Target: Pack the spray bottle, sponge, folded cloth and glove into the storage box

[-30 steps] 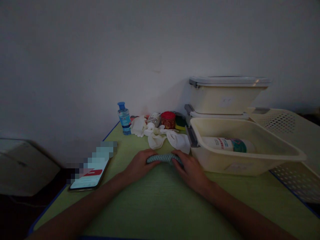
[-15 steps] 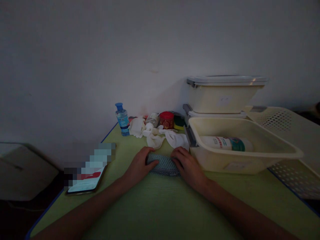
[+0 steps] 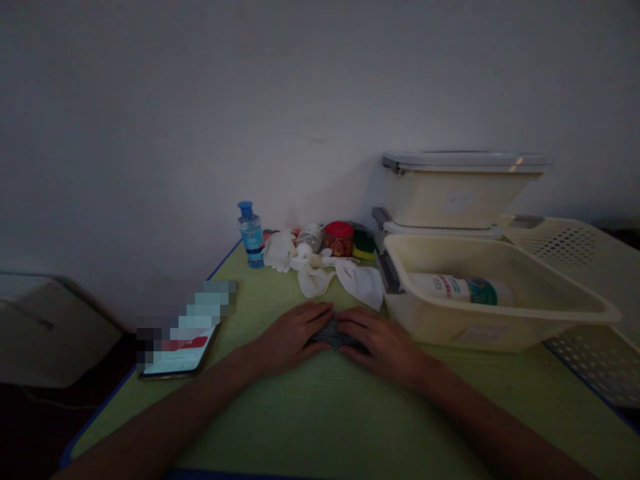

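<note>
Between fingers and thumbs, the cloth [image 3: 329,332] was grasped by the left hand [image 3: 293,337] and right hand [image 3: 390,343] on the counter [image 3: 320,427]; its handling was judged unfinished. In the open tub [image 3: 445,331], only a white bottle [image 3: 484,291] was seen. The contents of the lidded box [image 3: 445,197] were hidden.

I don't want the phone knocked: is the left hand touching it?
Apart: in the head view, bare green tabletop shows between the left hand and the phone.
</note>
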Demonstrator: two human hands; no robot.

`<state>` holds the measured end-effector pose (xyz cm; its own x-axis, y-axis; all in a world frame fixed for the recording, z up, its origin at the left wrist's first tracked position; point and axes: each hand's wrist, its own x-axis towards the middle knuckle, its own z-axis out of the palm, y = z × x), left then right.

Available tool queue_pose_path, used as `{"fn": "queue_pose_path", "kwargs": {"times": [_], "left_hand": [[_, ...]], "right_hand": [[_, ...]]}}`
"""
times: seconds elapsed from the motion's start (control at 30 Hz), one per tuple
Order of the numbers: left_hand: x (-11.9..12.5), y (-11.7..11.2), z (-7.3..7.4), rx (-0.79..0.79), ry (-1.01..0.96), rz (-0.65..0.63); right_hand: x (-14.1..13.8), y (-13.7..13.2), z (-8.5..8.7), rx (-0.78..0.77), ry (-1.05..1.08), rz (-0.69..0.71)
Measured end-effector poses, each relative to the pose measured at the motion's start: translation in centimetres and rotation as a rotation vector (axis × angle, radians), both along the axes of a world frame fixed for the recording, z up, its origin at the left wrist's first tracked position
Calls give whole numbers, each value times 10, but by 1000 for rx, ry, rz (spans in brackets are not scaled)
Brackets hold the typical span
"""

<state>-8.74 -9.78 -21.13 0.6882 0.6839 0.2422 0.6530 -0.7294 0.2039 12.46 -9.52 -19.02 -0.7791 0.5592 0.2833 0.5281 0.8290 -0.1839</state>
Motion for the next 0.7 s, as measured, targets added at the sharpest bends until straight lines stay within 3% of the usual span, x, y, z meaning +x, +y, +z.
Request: {"fn": "queue_pose_path", "kwargs": {"times": [0.37, 0.7], "left_hand": [[1, 1, -1, 76, 2, -19], [3, -1, 1, 143, -96, -51]], "right_hand": [[-4, -2, 1, -156, 84, -89], [-7, -3, 1, -127, 106, -86]]}}
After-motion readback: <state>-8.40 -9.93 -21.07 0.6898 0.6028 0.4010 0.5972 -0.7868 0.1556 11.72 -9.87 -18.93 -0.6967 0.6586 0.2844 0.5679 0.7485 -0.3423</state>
